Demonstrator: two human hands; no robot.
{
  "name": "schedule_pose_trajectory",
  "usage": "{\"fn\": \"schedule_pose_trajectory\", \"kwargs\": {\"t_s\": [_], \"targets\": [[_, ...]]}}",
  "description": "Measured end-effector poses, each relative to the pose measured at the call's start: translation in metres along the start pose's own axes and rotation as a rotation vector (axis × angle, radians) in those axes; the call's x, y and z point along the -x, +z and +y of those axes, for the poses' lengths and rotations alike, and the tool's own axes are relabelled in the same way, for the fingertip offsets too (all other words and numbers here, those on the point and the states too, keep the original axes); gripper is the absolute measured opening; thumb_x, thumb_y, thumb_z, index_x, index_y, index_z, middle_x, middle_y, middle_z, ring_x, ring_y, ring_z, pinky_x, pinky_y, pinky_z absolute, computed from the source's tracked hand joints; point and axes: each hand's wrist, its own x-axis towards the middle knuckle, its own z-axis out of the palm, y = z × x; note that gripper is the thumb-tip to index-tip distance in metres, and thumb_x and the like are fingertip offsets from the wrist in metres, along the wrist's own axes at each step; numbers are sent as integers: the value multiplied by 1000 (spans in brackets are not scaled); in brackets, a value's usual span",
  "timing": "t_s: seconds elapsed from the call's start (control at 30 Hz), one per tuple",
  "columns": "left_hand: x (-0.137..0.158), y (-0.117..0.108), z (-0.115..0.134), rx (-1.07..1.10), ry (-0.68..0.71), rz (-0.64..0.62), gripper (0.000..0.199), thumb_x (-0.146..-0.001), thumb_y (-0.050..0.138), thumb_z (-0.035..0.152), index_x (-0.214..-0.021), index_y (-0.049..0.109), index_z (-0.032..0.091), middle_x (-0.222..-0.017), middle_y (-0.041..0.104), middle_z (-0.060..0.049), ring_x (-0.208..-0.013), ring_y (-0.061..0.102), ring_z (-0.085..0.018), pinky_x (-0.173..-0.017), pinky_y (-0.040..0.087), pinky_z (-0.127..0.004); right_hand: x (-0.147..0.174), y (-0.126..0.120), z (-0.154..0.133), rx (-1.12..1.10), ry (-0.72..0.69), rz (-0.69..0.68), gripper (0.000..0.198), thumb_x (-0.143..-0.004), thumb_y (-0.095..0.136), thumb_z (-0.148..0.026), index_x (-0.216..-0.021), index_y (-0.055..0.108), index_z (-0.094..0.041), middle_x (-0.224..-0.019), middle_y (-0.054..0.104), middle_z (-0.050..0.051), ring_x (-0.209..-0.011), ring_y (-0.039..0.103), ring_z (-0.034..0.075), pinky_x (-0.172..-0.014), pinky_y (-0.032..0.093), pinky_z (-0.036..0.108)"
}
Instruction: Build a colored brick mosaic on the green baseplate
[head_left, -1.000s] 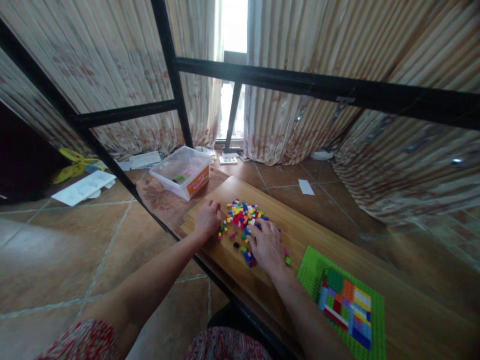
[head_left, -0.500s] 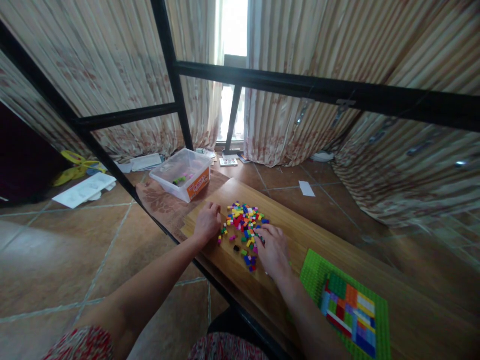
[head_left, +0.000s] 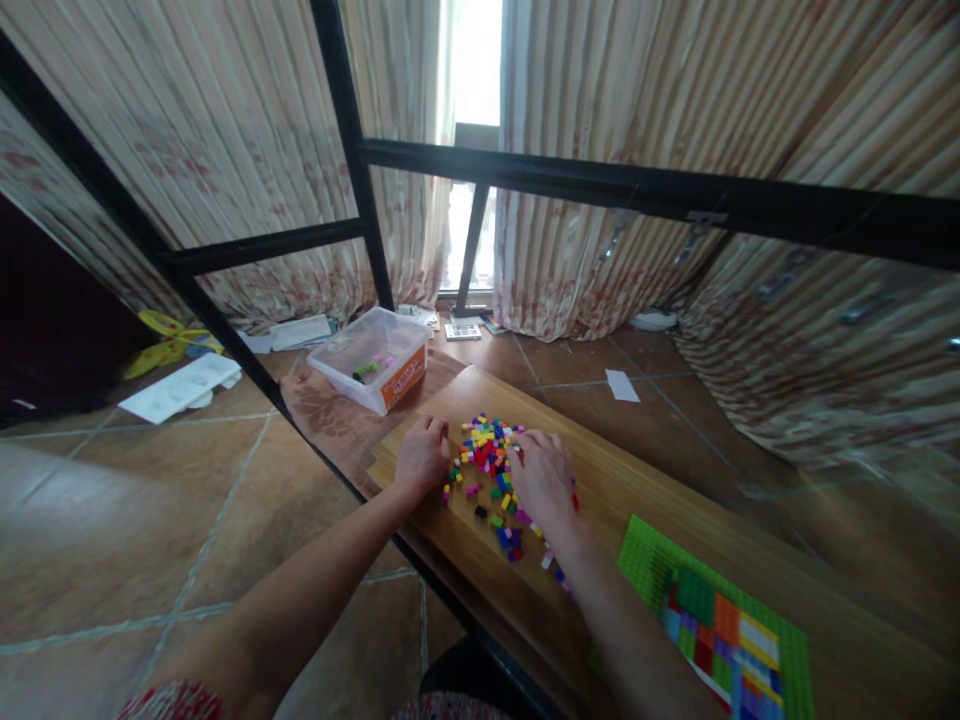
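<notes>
A heap of small colourful building bricks (head_left: 489, 455) lies scattered on the wooden table (head_left: 442, 515). At its left edge rests my left hand (head_left: 424, 458), fingers curled in; whatever they may hold is hidden. My right hand (head_left: 544, 478) reaches over the right side of the heap, palm down. Its bent fingers are apart, touching the bricks, with the tips partly hidden. Near my right forearm sits a green baseplate (head_left: 637, 548), with a flat patchwork of joined bricks (head_left: 726, 620) built on it. A black brick (head_left: 481, 511) lies between my hands, towards me.
A clear plastic box (head_left: 349, 385) with an orange label and a few pieces inside stands beyond the table's left end. Dark metal bars (head_left: 600, 175) cross in front of the curtains. Papers (head_left: 180, 385) lie on the tiled floor.
My right hand has moved up and over the heap, and some bricks now lie spread along its wrist and forearm. My left hand stays by the heap. The view has shifted slightly.
</notes>
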Motion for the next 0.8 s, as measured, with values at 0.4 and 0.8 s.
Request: {"fn": "schedule_pose_trajectory", "kwargs": {"t_s": [0.4,0.8], "targets": [[-1,0,-2,13,13,6,20,-88,45,17,-95,63,19,-101,61,-8,-92,59,-19,-87,45,-31,-32,24,-12,-171,99,37,20,-85,53,-21,-79,72,-20,-97,67,11,-100,52,25,-90,38,38],[-5,-2,-4,-41,33,29,24,-88,43,21,-98,64,19,-104,63,-8,-93,61,-20,-84,47,-30,79,-46,0,-1525,605,36,43,-68,76,-52,-96,72,-19,-68,66,0,-53,53,10,-50,41,22]]}}
